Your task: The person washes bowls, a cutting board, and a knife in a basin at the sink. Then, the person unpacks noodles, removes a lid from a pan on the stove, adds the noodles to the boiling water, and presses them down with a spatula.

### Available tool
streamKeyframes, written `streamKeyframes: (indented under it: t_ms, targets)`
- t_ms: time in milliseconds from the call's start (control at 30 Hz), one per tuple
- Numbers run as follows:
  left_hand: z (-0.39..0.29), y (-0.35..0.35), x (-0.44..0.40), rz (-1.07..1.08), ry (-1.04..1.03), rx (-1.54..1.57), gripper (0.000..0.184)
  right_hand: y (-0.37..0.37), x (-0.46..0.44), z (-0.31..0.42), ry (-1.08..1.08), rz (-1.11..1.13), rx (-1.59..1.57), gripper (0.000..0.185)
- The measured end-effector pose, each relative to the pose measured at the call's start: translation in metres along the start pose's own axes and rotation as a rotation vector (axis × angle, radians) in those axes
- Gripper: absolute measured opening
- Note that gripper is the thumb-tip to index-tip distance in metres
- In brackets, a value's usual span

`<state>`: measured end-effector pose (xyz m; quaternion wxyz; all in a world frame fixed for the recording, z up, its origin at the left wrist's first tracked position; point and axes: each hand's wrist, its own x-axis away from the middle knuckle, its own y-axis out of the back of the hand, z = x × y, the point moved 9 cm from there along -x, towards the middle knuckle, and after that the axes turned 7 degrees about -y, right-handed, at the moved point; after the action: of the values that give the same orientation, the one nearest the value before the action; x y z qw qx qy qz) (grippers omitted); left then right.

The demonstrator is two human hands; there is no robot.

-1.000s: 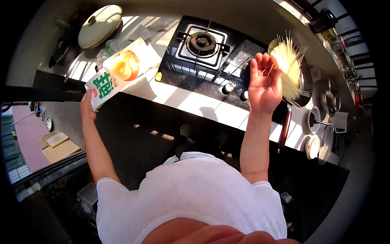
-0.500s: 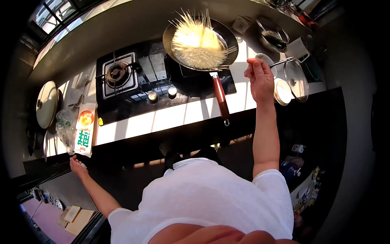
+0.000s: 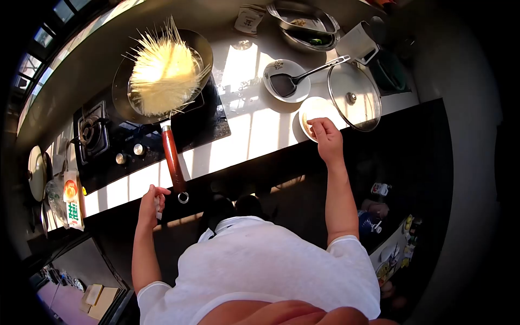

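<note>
My left hand [image 3: 149, 207] hangs just in front of the counter edge, left of the pan's red handle and apart from it. Its fingers are curled round a small white object [image 3: 158, 208] that is too small to name. Over the near part of a small white bowl [image 3: 306, 109], my right hand [image 3: 329, 142] has thumb and fingers pinched together; what they hold, if anything, is hidden. Dry noodles [image 3: 165, 73] fan out of the frying pan [image 3: 203, 47] on the stove, some sticking up past its rim.
A white bowl [image 3: 271, 69] holds a black spatula [image 3: 319, 69]. Beside it lies a glass lid [image 3: 352, 111]. Metal dishes [image 3: 333, 24] and a white jug [image 3: 360, 43] stand at the back right. Left are the gas burner [image 3: 89, 130], a noodle packet [image 3: 72, 203] and another lid [image 3: 37, 173].
The view has swung right. My left hand has moved from beside the noodle packet to near the pan handle. My right hand has come down to the small white bowl.
</note>
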<state>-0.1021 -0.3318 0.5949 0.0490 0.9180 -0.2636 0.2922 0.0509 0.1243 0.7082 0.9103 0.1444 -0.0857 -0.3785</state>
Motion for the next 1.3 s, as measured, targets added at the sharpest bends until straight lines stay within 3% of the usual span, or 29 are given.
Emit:
streamKeyframes:
  t_ms: [200,267,333,433,467,533,633,700,867,1067,1133,1200,1300]
  targets:
    - [-0.018,-0.053,-0.035,0.001,0.047,0.045,0.059,0.036,-0.060,0.019,0.442,-0.117,0.670,0.011]
    - [-0.028,-0.064,-0.035,0.073,0.019,0.006,0.062,0.047,-0.090,0.014,0.530,-0.150,0.849,0.024]
    - [-0.031,-0.072,-0.036,0.133,-0.038,0.139,0.062,0.058,-0.131,0.002,0.477,-0.161,1.040,0.036]
    - [-0.040,-0.079,-0.035,0.162,-0.027,0.028,0.060,0.070,-0.207,-0.027,0.619,-0.185,1.399,0.042]
    - [-0.042,-0.079,-0.033,0.123,-0.002,0.051,0.052,0.073,-0.231,-0.037,0.513,-0.120,1.515,0.042]
    - [-0.033,-0.078,-0.039,0.082,-0.007,0.051,0.043,0.078,-0.261,-0.053,0.634,-0.049,1.592,0.042]
    - [-0.033,-0.078,-0.037,-0.048,-0.039,0.167,0.034,0.065,-0.272,-0.040,0.613,0.059,1.676,0.037]
    - [-0.035,-0.082,-0.034,-0.076,-0.051,0.232,0.033,0.065,-0.278,-0.046,0.448,0.188,1.757,0.025]
    - [-0.033,-0.086,-0.033,-0.069,-0.049,0.362,0.029,0.091,-0.274,-0.055,0.555,0.341,1.537,0.011]
    - [-0.030,-0.088,-0.038,-0.023,-0.070,0.404,0.028,0.117,-0.189,0.014,0.310,0.322,1.233,0.014]
    - [-0.028,-0.091,-0.041,0.010,-0.075,0.464,0.027,0.116,-0.165,0.010,-0.130,0.295,0.855,0.013]
    - [-0.028,-0.094,-0.042,0.047,-0.069,0.480,0.025,0.078,-0.142,0.025,-0.131,0.361,0.597,0.014]
    - [-0.023,-0.095,-0.047,0.079,-0.065,0.500,0.023,-0.001,-0.117,0.078,-0.059,0.381,0.625,0.013]
